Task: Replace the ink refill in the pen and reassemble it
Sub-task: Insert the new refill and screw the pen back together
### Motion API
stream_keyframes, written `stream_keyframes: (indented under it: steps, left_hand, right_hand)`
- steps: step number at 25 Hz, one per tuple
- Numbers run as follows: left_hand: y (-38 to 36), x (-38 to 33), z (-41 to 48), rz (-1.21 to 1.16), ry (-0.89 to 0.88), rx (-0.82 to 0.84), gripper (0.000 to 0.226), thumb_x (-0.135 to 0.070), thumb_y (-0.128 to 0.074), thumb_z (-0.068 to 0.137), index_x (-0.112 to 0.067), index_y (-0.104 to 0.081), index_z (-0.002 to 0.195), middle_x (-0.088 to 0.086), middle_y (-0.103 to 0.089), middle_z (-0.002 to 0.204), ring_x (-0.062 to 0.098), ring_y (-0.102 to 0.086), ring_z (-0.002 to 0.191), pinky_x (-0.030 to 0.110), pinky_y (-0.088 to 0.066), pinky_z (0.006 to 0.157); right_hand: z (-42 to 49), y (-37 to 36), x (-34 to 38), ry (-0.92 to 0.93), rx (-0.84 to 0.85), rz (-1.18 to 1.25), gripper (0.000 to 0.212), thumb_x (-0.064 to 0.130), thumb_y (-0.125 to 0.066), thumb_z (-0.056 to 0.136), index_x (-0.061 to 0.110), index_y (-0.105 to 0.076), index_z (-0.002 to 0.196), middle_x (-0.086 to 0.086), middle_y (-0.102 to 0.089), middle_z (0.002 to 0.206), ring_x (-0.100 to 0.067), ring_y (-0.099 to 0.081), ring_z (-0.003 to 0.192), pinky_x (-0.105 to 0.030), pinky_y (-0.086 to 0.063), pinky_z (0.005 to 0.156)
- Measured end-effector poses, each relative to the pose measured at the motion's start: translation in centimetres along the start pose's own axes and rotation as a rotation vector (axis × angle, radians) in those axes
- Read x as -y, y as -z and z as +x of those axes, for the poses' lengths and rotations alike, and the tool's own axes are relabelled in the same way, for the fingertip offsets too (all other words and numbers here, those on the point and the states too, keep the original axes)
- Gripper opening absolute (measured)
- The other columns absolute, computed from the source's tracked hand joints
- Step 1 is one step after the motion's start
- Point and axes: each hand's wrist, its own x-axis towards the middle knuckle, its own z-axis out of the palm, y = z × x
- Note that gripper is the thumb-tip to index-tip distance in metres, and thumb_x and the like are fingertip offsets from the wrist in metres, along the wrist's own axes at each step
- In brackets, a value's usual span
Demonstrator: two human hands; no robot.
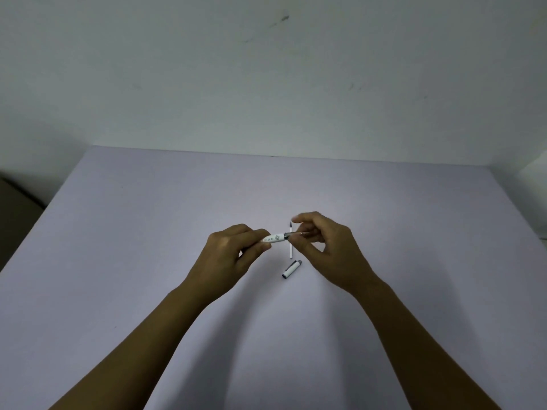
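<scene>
Spreading across most of the view, a pale lilac table (148,232) meets a plain white wall (266,69) that carries a few faint dark scuffs near its top. Both bare forearms reach in from the bottom edge and meet over the middle of the table.

The left hand (233,253) is closed around the white pen barrel (273,238), thumb and fingers pinching it so that only its right end sticks out. That exposed part carries a small dark printed pattern and a line of tiny writing, too small and blurred to read. The right hand (322,247) pinches the pen's tip section (297,233) between thumb and forefinger, right at the open end of the barrel; the other fingers are curled loosely. Whether the tip piece is seated in the barrel or only touching it cannot be told.

Lying on the table just behind and below the hands is a thin white refill (291,247) with a dark tip pointing away from the person, partly hidden by the held pen. Nearer the person, just beside the refill's near end, lies the white pen cap (292,269), tilted, with a grey end and a dark rim
</scene>
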Motion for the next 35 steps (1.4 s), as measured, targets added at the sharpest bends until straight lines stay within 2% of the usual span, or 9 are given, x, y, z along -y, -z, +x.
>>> stream_keyframes:
  steps: [4,8,12,15,19,25,29,32,35]
  left_hand:
    - [-0.1,-0.3,0.1,-0.012,-0.007,0.009,0.016,-0.025,-0.056,0.088,-0.019,-0.067,0.098,-0.009,-0.048,0.064,0.002,-0.043,0.058,0.007,-0.031,0.056]
    - [-0.1,-0.6,0.3,-0.001,-0.01,-0.006,0.017,-0.025,-0.056,0.088,-0.018,-0.067,0.097,-0.007,-0.05,0.064,0.008,-0.043,0.06,0.01,-0.031,0.055]
    - [-0.3,-0.7,0.3,-0.004,-0.013,-0.002,0.014,-0.022,-0.058,0.088,-0.018,-0.067,0.098,-0.007,-0.048,0.064,0.004,-0.042,0.058,0.009,-0.031,0.055]
    - [-0.3,-0.8,0.2,0.002,-0.01,-0.002,0.015,-0.022,-0.057,0.088,-0.017,-0.067,0.098,-0.007,-0.049,0.065,0.007,-0.042,0.062,0.008,-0.031,0.055]
    - [-0.3,-1.0,0.1,-0.005,-0.013,0.008,0.018,-0.025,-0.055,0.088,-0.018,-0.067,0.098,-0.007,-0.05,0.066,0.008,-0.042,0.062,0.007,-0.031,0.056]
    - [-0.2,-1.2,-0.2,-0.012,-0.015,0.01,0.019,-0.026,-0.054,0.089,-0.017,-0.067,0.098,-0.006,-0.052,0.067,0.008,-0.043,0.063,0.007,-0.032,0.057]
    - [-0.3,-1.6,-0.3,-0.009,-0.019,0.01,0.015,-0.022,-0.057,0.089,-0.016,-0.067,0.098,-0.001,-0.057,0.067,0.007,-0.043,0.063,0.009,-0.032,0.058]
    - [-0.3,-1.7,-0.3,-0.019,-0.032,0.025,0.015,-0.021,-0.058,0.088,-0.016,-0.067,0.098,0.0,-0.059,0.069,0.007,-0.042,0.063,0.007,-0.032,0.058]
    - [-0.3,-1.8,-0.4,-0.017,-0.034,0.018,0.015,-0.02,-0.058,0.088,-0.016,-0.068,0.098,0.001,-0.059,0.068,0.006,-0.042,0.063,0.007,-0.032,0.058]
  right_hand:
    - [0.0,0.2,-0.1,-0.011,-0.003,-0.029,0.032,0.044,-0.052,0.089,0.017,-0.066,0.079,-0.002,-0.068,0.067,-0.007,-0.062,0.062,-0.021,-0.05,0.059]
    - [-0.1,0.8,0.0,0.024,-0.012,0.015,0.009,0.028,-0.057,0.087,0.022,-0.06,0.093,0.006,-0.066,0.079,0.0,-0.062,0.08,-0.008,-0.046,0.077]
    - [0.0,0.9,0.1,0.038,-0.045,-0.107,0.032,0.038,-0.047,0.091,0.016,-0.06,0.072,0.002,-0.063,0.062,-0.01,-0.058,0.062,-0.022,-0.044,0.058]
    - [-0.2,0.9,0.0,0.04,-0.02,-0.046,0.013,0.029,-0.054,0.09,0.02,-0.06,0.082,0.013,-0.063,0.073,-0.002,-0.061,0.074,-0.009,-0.045,0.068]
    - [-0.2,0.9,0.1,0.041,0.006,-0.122,0.028,0.037,-0.046,0.092,0.021,-0.057,0.072,0.005,-0.059,0.059,-0.006,-0.054,0.058,-0.014,-0.035,0.054]
    - [-0.7,1.2,0.1,0.081,0.069,-0.155,0.03,0.041,-0.048,0.09,0.017,-0.063,0.08,0.001,-0.067,0.071,-0.012,-0.06,0.067,-0.032,-0.048,0.064]
    - [-1.0,1.3,0.3,0.096,0.055,-0.122,0.019,0.035,-0.052,0.089,0.019,-0.063,0.088,0.006,-0.067,0.079,-0.007,-0.061,0.076,-0.023,-0.05,0.069]
    - [-1.0,1.4,0.4,0.055,0.049,-0.167,0.032,0.038,-0.046,0.091,0.017,-0.066,0.078,0.001,-0.068,0.07,-0.012,-0.062,0.066,-0.034,-0.05,0.064]
    - [-1.1,1.6,0.5,0.064,0.073,-0.113,0.018,0.036,-0.056,0.088,0.02,-0.064,0.087,0.011,-0.067,0.078,-0.004,-0.063,0.076,-0.021,-0.05,0.07]
